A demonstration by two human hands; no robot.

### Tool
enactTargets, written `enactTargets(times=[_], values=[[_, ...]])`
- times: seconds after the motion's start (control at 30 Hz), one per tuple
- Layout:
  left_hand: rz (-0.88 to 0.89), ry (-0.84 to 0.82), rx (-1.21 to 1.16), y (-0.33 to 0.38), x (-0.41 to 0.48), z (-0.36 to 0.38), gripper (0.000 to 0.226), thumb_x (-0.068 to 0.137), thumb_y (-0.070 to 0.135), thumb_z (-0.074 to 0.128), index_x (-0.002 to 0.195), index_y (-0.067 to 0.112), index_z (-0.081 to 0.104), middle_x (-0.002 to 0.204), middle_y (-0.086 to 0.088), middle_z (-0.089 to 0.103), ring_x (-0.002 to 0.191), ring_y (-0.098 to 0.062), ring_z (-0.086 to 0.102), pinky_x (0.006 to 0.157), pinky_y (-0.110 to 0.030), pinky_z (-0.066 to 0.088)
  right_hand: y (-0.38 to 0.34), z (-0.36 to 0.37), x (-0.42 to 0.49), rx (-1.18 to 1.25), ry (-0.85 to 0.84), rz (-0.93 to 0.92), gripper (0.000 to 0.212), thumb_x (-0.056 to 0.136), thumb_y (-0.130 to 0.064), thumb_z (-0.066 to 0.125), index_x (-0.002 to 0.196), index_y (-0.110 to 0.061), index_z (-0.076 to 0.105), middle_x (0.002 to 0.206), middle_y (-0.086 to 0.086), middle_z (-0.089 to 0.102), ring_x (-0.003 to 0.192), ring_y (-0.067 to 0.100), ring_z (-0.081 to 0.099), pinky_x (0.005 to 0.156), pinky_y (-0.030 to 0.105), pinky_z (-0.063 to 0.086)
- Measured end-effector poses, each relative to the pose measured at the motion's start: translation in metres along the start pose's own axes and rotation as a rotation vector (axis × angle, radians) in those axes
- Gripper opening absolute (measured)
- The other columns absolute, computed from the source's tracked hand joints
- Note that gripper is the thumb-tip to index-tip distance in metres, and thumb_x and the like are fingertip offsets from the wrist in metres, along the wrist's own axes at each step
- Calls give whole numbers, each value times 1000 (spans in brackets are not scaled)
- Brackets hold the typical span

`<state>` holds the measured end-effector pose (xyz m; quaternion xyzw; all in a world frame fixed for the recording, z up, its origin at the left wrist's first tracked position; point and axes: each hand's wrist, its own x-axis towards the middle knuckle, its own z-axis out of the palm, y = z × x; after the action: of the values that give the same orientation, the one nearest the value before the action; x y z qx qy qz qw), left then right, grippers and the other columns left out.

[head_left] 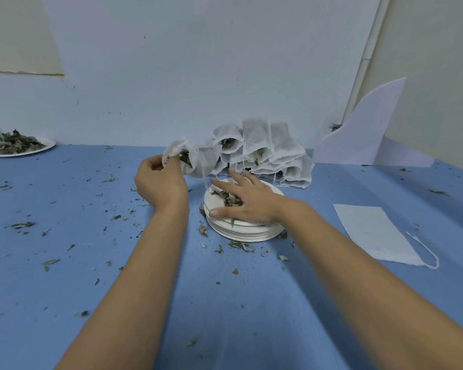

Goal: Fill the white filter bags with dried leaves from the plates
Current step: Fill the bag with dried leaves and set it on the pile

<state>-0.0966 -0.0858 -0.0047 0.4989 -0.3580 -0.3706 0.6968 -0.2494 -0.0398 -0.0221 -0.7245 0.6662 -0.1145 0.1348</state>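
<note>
My left hand pinches the rim of a white filter bag and holds it up, mouth open, with dried leaves inside. Just right of it, my right hand lies spread with straight fingers over a few dried leaves on the top plate of a stack of white plates. Behind the stack, several filled filter bags lean in a pile against the wall. At the far left stands another white plate heaped with dried leaves.
An empty flat filter bag with its drawstring lies on the blue table at the right. A white curved sheet leans on the wall at the back right. Leaf crumbs are scattered over the blue cloth.
</note>
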Motion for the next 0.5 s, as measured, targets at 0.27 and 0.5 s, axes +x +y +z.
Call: enactTargets(times=[0.27,0.5], values=[[-32,-13,-26,0,-2,0,9,84,17,68,84,16,59,72,7,57,66,-10,55,76,-31,55,9,5,8,328,235,-43,22,84,-30,72,102,-17,73,84,-17,61,75,-3,55,66,13,40],[-37,-40,-21,-2,-5,0,10,85,18,68,88,14,59,74,7,58,70,-11,57,73,-27,53,2,-9,15,117,304,-11,39,89,-44,62,123,-24,64,133,-1,55,122,17,50,93,32,41]])
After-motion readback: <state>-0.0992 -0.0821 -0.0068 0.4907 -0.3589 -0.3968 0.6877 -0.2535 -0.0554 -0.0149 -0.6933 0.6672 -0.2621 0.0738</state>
